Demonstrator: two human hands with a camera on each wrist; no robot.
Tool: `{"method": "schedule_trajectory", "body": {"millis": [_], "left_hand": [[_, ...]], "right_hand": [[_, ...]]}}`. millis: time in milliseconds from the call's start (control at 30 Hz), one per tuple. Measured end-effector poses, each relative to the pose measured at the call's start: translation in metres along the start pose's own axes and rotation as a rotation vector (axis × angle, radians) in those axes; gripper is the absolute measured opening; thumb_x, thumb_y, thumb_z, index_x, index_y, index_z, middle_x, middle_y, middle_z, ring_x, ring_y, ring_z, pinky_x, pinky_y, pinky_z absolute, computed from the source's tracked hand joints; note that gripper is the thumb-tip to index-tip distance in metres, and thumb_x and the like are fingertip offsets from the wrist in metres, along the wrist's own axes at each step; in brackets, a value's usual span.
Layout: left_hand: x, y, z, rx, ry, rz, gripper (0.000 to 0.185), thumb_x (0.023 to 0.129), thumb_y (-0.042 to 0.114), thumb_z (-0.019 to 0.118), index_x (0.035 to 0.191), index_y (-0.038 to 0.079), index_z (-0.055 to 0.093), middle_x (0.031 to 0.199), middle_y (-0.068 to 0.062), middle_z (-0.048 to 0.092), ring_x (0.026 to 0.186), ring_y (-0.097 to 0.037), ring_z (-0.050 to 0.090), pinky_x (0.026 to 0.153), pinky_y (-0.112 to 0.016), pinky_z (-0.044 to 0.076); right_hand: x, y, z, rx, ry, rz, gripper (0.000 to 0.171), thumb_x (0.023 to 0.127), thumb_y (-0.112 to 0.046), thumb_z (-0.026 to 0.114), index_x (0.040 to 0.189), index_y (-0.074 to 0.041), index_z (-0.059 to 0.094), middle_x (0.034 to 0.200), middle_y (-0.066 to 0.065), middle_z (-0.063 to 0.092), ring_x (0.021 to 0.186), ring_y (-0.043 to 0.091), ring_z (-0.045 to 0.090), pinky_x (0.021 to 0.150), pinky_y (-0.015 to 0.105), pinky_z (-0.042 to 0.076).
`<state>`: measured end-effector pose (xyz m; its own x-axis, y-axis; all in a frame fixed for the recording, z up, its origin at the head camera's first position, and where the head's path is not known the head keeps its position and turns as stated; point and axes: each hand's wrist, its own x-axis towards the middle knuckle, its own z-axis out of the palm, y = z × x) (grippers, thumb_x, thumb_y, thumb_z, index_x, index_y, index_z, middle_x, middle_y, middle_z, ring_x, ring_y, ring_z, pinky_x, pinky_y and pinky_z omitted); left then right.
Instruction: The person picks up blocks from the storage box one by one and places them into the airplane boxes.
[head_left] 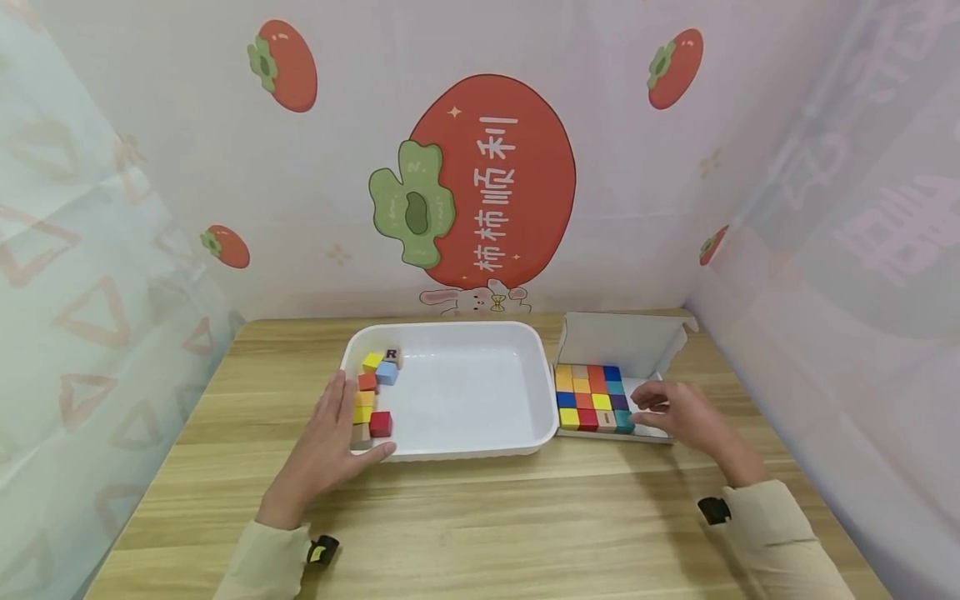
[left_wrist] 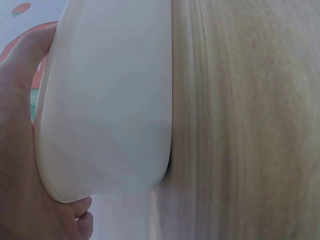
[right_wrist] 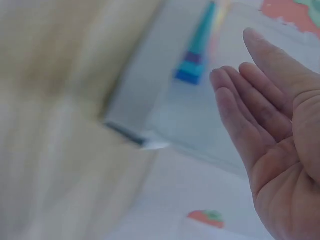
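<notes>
My left hand [head_left: 324, 437] rests on the near left corner of a white plastic tray [head_left: 472, 452], fingers along the left rim, thumb over the front rim. Part of the tray's outer wall [left_wrist: 105, 100] shows in the left wrist view. Inside the tray's left end lie several small wooden cubes, among them a red cube [head_left: 381, 424], a light blue cube [head_left: 387, 372] and a plain one marked R [head_left: 392, 356]. My right hand [head_left: 681, 410] hovers over the right part of an open box [head_left: 651, 433], beside a teal cube [head_left: 624, 422]. Nothing shows between its parted thumb and fingers [right_wrist: 232, 107].
Several rows of coloured cubes fill the left part of the box, whose lid [head_left: 618, 342] stands raised at the back. Box and tray sit side by side on a wooden table [head_left: 480, 525]. Printed cloth walls [head_left: 615, 250] enclose the back and sides.
</notes>
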<state>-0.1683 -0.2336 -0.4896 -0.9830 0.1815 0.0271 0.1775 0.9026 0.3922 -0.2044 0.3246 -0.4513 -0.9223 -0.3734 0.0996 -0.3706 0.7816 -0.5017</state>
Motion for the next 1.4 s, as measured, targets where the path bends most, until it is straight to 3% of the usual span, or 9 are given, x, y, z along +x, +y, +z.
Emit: {"method": "schedule_trajectory", "body": {"millis": [300,633,1100,1400], "left_hand": [[0.001,-0.003,0.001,-0.005,0.018,0.009,0.130,0.085,0.079,0.065,0.169,0.003,0.000,0.178,-0.022,-0.004,0.163,-0.048,0.008,0.123,-0.073,0.027],[0.001,-0.004,0.002,-0.014,0.012,0.004,0.131,0.085,0.080,0.064,0.169,0.004,0.000,0.178,-0.021,-0.006,0.163,-0.048,0.008,0.123,-0.073,0.027],[0.002,-0.003,0.002,-0.010,0.012,0.001,0.131,0.085,0.080,0.065,0.169,0.003,0.002,0.178,-0.021,-0.004,0.163,-0.048,0.007,0.122,-0.073,0.028],[-0.001,-0.002,0.001,-0.002,0.015,0.008,0.131,0.085,0.081,0.064,0.169,0.002,0.003,0.178,-0.023,-0.002,0.163,-0.049,0.009,0.120,-0.074,0.029]], "right_hand": [[0.030,-0.060,-0.011,-0.072,-0.075,-0.058,0.035,0.091,-0.017,0.084,0.121,-0.002,0.076,0.118,0.017,0.078,0.107,0.036,0.077,0.091,0.051,0.064],[0.067,-0.117,0.013,-0.044,-0.125,-0.238,0.034,0.090,-0.017,0.085,0.120,-0.004,0.078,0.114,0.011,0.080,0.101,0.031,0.077,0.088,0.046,0.065],[0.114,-0.186,0.084,0.067,-0.296,-0.260,0.044,0.094,-0.018,0.081,0.134,-0.002,0.070,0.132,0.017,0.074,0.121,0.033,0.072,0.103,0.046,0.061],[0.137,-0.231,0.132,0.026,-0.324,-0.226,0.049,0.094,-0.027,0.082,0.138,-0.010,0.070,0.135,0.006,0.074,0.125,0.021,0.070,0.109,0.035,0.058]]}}
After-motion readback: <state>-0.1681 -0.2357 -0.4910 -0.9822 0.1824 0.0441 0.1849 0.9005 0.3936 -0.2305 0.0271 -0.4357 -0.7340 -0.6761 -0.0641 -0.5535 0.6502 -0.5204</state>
